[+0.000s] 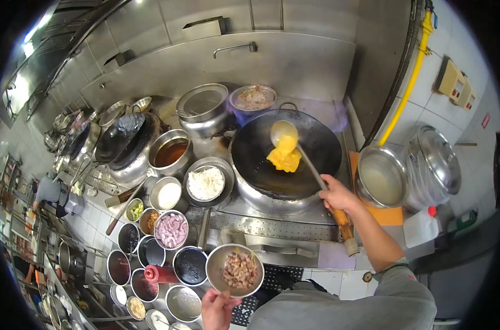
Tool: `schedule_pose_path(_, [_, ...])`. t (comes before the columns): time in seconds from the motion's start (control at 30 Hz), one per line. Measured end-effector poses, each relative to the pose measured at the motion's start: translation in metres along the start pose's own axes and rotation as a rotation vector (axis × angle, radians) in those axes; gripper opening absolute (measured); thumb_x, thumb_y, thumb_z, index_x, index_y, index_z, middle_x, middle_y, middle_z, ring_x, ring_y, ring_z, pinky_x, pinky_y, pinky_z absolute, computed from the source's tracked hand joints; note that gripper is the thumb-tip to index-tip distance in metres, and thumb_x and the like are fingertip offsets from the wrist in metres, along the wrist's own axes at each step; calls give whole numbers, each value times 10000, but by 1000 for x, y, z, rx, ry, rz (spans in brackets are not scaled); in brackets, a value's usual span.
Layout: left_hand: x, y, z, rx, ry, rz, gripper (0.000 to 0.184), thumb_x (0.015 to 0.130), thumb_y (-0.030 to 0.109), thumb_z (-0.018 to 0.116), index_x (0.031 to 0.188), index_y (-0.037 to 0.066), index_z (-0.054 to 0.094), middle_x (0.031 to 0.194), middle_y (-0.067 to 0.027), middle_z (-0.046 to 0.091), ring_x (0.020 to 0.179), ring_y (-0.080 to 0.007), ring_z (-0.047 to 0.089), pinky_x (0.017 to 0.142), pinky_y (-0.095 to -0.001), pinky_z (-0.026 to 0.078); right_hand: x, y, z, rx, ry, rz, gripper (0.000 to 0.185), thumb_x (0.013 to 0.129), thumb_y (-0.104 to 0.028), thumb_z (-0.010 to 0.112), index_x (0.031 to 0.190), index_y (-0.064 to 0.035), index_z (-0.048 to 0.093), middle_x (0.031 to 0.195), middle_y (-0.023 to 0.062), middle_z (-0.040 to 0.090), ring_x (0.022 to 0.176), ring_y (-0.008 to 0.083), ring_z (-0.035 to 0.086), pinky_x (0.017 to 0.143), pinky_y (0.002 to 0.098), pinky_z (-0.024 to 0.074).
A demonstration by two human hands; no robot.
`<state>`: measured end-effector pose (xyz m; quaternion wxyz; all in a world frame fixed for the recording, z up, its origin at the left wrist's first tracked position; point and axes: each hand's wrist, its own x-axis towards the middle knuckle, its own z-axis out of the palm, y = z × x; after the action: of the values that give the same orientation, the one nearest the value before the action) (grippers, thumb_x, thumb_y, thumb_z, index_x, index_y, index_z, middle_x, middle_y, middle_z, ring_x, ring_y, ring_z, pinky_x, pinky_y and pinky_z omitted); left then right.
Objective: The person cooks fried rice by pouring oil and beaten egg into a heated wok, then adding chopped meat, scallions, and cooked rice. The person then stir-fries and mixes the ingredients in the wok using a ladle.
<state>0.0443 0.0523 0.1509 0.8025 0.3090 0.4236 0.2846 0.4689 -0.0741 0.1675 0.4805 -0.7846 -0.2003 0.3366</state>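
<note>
The right hand (338, 193) is gripping 1 ladle (312, 166) above yellow mixture (286, 160) in the wok (321, 135); the left hand (219, 309) is pinching 1 bowl (216, 265) of chopped meat (240, 270).

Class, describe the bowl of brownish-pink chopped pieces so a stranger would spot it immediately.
Start at the big central black wok, then look down and left. There the left hand holds a metal bowl by its rim. Unlike the containers clustered to its left, it is hand-held and contains brownish-pink chopped pieces.
</note>
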Motion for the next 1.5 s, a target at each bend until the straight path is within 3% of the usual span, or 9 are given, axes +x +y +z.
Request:
schedule_pose_path(0.13, [-14,-25,-48,-56,44,-14,63,853,-34,576,838,24,555,695,-133,656,576,-246,683,551,-364,622,-40,-5,-4,-3,-82,66,571,833,-1,563,1378,-2,393,649,53,538,513,133,523,436,297,413])
schedule_pose_path(0.33, [-18,-20,-55,-93,32,-10,56,861,-30,580,838,11,551,707,-131,650,618,-254,698,561,-364,624,-23,-6,30,-260,39,8,607,851,-61,581,1420,-36,372,1008,130,593,618,148,553,511,315,484])
schedule_pose_path(0.5, [-3,-31,-78,-148,15,17,81,851,-26,602,815,15,543,675,-109,624,596,-239,685,538,-350,622,-74,-4,-13,150,-112,168,548,861,-25,554,1390,-50,414,712,42,517,503,121,510,434,312,431])
schedule_pose_path(0.67, [5,-26,-59,-115,51,-8,91,861,-25,590,803,25,541,684,-106,632,600,-226,686,561,-337,623,-35,4,18,-1,126,67,605,871,-36,582,1437,-40,369,713,44,548,517,115,510,406,296,433])
schedule_pose_path(0.83, [15,-23,-38,-129,41,60,93,875,-2,594,854,51,521,714,-99,643,589,-212,678,581,-329,618,-63,1,-7,147,-112,144,631,885,-44,568,1469,-45,332,735,53,572,496,115,506,412,298,433])
schedule_pose_path(1.07, [40,-14,18,-38,77,179,106,885,2,605,814,44,539,724,-84,645,629,-203,681,604,-324,615,-20,17,0,-48,24,-24,652,906,-85,586,1487,-37,296,779,68,569,480,123,484,439,282,402])
schedule_pose_path(1.2, [52,-6,43,-27,81,214,110,890,15,613,819,61,542,763,-90,667,637,-193,684,608,-313,613,-50,23,-58,325,-239,134,632,918,-78,558,1492,-64,294,751,27,539,515,118,501,464,294,444])
schedule_pose_path(1.37, [70,-7,65,-28,100,241,121,893,14,614,823,74,535,781,-82,666,645,-197,687,615,-312,605,-29,48,-55,-102,26,-73,633,902,-27,536,1494,-100,326,719,36,536,504,111,510,445,272,424])
schedule_pose_path(1.5, [94,1,92,29,97,230,140,884,-2,624,814,72,528,794,-89,658,649,-200,681,614,-302,595,-25,41,-51,99,-114,-11,663,864,-28,569,1486,-85,348,678,31,542,504,105,521,422,273,421])
